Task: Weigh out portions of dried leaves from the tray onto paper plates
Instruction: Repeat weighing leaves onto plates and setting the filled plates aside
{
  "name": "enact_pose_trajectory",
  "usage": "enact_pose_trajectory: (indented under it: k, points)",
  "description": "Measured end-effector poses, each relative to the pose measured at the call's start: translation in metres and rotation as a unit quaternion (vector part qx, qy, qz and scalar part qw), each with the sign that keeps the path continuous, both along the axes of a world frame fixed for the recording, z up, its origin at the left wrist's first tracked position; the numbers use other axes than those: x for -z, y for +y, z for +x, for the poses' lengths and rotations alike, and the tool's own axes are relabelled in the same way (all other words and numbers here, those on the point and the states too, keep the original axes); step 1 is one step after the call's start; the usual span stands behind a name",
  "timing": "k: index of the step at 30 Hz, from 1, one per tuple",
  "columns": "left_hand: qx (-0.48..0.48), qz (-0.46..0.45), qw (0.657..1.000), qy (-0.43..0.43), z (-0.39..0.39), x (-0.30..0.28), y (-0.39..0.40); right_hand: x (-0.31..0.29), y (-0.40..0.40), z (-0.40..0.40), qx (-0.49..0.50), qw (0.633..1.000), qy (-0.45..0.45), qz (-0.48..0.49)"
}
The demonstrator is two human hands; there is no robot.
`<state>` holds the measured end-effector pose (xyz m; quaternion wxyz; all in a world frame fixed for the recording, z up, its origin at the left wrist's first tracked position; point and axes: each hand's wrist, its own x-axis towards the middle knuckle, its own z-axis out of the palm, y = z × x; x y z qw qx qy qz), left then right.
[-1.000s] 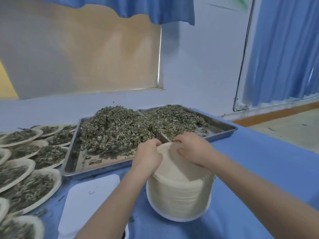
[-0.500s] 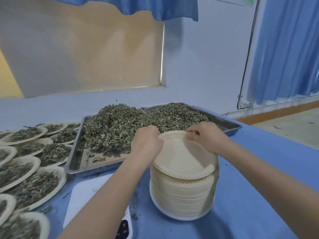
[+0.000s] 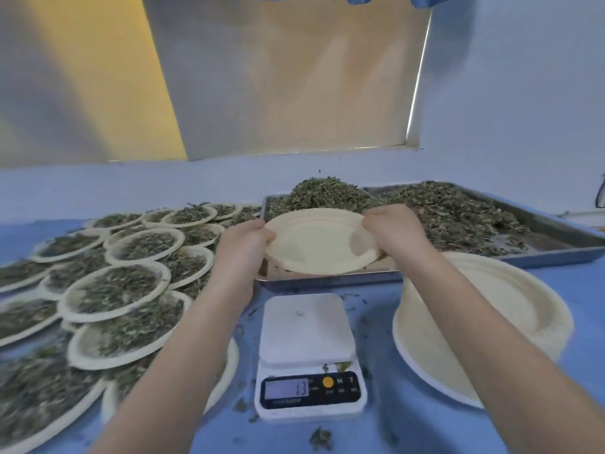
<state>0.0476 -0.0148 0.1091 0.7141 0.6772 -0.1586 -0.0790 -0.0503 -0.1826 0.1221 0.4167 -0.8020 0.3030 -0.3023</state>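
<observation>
My view takes in two bare forearms, sleeveless to the frame's lower edge, ending in my left hand (image 3: 242, 245) and right hand (image 3: 394, 232), without gloves, rings or watch.

A single head-worn wide-angle camera looks forward and down from close above the blue table (image 3: 425, 421), facing a wall with a covered window (image 3: 288, 77); both forearms enter from the bottom edge.

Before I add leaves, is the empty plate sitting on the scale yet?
No, both hands hold the empty plate in the air above the bare scale.
</observation>
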Motion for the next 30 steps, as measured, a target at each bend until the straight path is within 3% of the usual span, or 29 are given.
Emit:
enact_pose_trajectory:
  k: [3, 8, 13, 19, 24, 30]
  points:
    - [-0.024, 0.039, 0.998, -0.038, 0.001, 0.026, 0.026, 0.037, 0.03, 0.005, -0.019, 0.988, -0.115, 0.105]
    - [-0.021, 0.095, 0.995, -0.025, -0.006, 0.077, 0.032, 0.099, 0.041, 0.006, -0.005, 0.977, -0.105, 0.186]
    - [-0.023, 0.148, 0.989, -0.005, -0.006, 0.104, 0.019, 0.124, 0.037, 0.008, -0.001, 0.986, -0.067, 0.151]
    - [-0.001, 0.12, 0.992, 0.026, -0.006, 0.114, 0.015, 0.136, 0.027, 0.011, -0.026, 0.984, -0.046, 0.168]
    - [-0.033, 0.068, 0.996, -0.046, -0.01, 0.117, 0.025, 0.139, 0.024, 0.007, -0.047, 0.971, -0.099, 0.21]
    - [-0.029, 0.053, 0.993, -0.097, -0.014, 0.122, 0.025, 0.139, 0.028, -0.002, -0.051, 0.974, -0.133, 0.176]
